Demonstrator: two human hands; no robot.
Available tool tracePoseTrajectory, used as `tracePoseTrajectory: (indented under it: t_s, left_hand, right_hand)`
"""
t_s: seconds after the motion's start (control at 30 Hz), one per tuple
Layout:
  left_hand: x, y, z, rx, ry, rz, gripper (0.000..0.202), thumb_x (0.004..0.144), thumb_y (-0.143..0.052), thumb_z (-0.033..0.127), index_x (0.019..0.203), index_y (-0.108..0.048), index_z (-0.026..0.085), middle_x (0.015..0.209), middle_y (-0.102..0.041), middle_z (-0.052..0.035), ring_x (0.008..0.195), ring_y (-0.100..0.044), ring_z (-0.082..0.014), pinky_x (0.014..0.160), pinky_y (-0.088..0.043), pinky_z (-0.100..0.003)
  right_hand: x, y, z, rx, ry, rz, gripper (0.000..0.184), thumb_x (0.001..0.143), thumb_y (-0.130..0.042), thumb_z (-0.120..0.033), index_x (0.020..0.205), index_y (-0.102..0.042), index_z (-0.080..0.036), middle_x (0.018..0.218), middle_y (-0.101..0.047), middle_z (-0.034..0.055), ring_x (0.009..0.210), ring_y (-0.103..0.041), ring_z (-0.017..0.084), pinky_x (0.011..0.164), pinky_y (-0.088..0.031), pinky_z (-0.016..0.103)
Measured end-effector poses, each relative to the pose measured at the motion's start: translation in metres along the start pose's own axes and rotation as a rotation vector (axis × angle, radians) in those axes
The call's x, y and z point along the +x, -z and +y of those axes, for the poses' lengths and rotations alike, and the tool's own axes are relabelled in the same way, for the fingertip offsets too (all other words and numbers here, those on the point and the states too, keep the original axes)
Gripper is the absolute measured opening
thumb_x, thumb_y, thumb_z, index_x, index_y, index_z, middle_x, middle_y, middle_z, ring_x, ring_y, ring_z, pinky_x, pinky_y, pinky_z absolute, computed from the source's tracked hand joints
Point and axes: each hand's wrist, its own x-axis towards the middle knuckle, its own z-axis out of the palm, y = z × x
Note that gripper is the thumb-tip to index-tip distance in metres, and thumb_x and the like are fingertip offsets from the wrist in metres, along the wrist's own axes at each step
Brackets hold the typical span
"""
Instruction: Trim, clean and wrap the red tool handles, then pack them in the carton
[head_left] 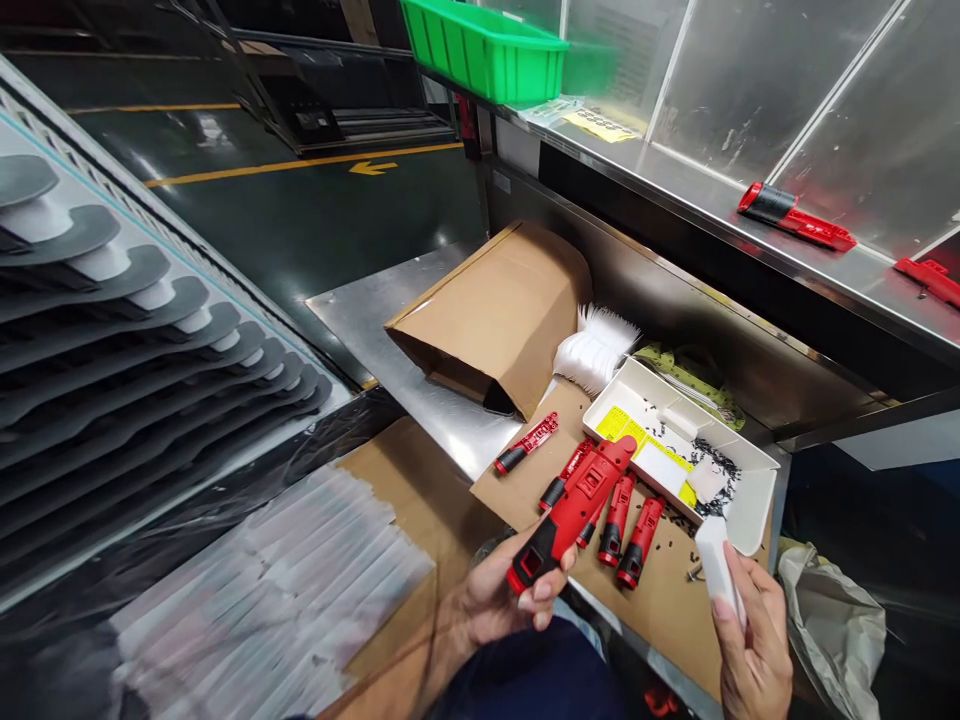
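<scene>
My left hand (pixel 517 590) is closed around the lower end of a red and black plastic tool housing (pixel 581 500), which points up and away from me. Between the thumb and fingers of my right hand (pixel 754 640) is a white block (pixel 718 565), perhaps foam or an eraser. Just beyond it stands a white tray (pixel 757 505) with small black parts, yellow labels and white pieces in it. Several more red and black housings (pixel 641 545) lie on the cardboard sheet (pixel 679 620) beside the tray. Another half-shell (pixel 527 443) rests farther left.
A brown cardboard box (pixel 487 310) lies open on the metal table next to a white fringed bundle (pixel 596 350). Above, a shelf carries a green bin (pixel 487 55) and a red housing (pixel 795 215). Wrapped strips (pixel 285 590) and racked grey parts (pixel 112 350) are at left.
</scene>
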Motion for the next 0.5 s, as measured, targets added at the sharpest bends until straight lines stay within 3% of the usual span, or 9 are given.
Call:
tracePoseTrajectory:
  t_s: [0.07,0.13,0.2,0.27,0.37,0.5]
  left_hand:
    - [0.003,0.005,-0.005,0.122,-0.021,0.056,0.046,0.089,-0.045,0.059,0.076,-0.059,0.017,0.047,-0.033,0.0086,0.036,-0.019,-0.0035,0.045,-0.04,-0.023]
    - [0.014,0.015,-0.008,0.234,-0.048,0.159,0.056,0.089,-0.037,0.066,0.077,-0.059,0.017,0.05,-0.043,0.0045,0.038,-0.032,-0.0072,0.051,-0.046,-0.028]
    - [0.03,0.03,-0.01,0.405,-0.096,0.323,0.059,0.092,-0.028,0.066,0.077,-0.059,0.018,0.059,-0.055,-0.0016,0.05,-0.05,-0.0139,0.061,-0.05,-0.032]
    - [0.051,0.049,-0.011,0.626,-0.146,0.528,0.047,0.094,-0.035,0.057,0.079,-0.059,0.02,0.07,-0.062,-0.0052,0.071,-0.062,-0.0205,0.073,-0.05,-0.033]
    - [0.078,0.075,-0.012,0.935,-0.178,0.786,0.029,0.095,-0.044,0.04,0.092,-0.062,0.017,0.086,-0.066,-0.0092,0.093,-0.064,-0.027,0.089,-0.046,-0.043]
    - [0.093,0.089,-0.02,1.236,-0.268,0.936,0.037,0.096,-0.044,0.034,0.12,-0.057,0.009,0.119,-0.061,-0.0204,0.116,-0.055,-0.033,0.102,-0.038,-0.053]
  right_hand:
    - [-0.001,-0.002,0.0,0.012,0.001,-0.015,0.044,0.095,-0.055,-0.041,0.137,-0.057,-0.025,0.129,-0.052,0.01,0.112,-0.054,0.024,0.089,-0.044,0.034]
    - [-0.002,-0.003,0.0,0.016,-0.013,-0.034,0.044,0.095,-0.055,-0.042,0.136,-0.058,-0.025,0.129,-0.051,0.0094,0.112,-0.054,0.024,0.088,-0.044,0.033]
    - [-0.004,-0.003,0.0,0.013,-0.03,-0.048,0.044,0.095,-0.055,-0.042,0.135,-0.059,-0.026,0.128,-0.051,0.0089,0.112,-0.055,0.023,0.087,-0.044,0.031]
    - [-0.004,-0.003,0.001,0.008,-0.043,-0.055,0.043,0.095,-0.055,-0.042,0.135,-0.059,-0.026,0.128,-0.05,0.0088,0.111,-0.056,0.023,0.085,-0.045,0.031]
    - [-0.005,-0.002,0.001,0.012,-0.043,-0.057,0.043,0.095,-0.055,-0.04,0.136,-0.058,-0.026,0.128,-0.05,0.0089,0.11,-0.057,0.023,0.086,-0.046,0.031]
    - [-0.008,0.0,0.001,0.008,-0.038,-0.047,0.043,0.095,-0.055,-0.038,0.137,-0.058,-0.025,0.126,-0.05,0.0089,0.109,-0.057,0.021,0.087,-0.047,0.03]
